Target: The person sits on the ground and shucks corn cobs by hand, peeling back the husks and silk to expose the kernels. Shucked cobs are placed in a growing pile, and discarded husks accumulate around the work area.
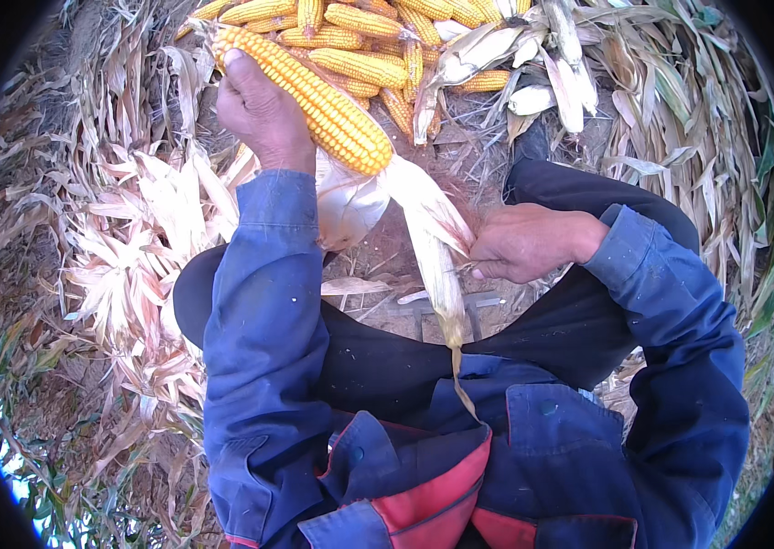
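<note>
My left hand (260,110) is closed around the base end of a yellow ear of corn (318,99), its kernels bare along the length. The ear slants down to the right, and its other end touches pale dry husk leaves (428,213) that hang toward my lap. My right hand (531,241) pinches the edge of these husk leaves, with the fingertips partly hidden. More pale husk (351,206) hangs below the ear, beside my left wrist.
Ahead lies a pile of husked yellow corn ears (359,65). Unhusked ears (531,100) rest at its right, near standing dry stalks (675,137). A heap of stripped husks (147,267) lies on the left. Between my bent legs, a small metal frame (449,303) shows on the soil.
</note>
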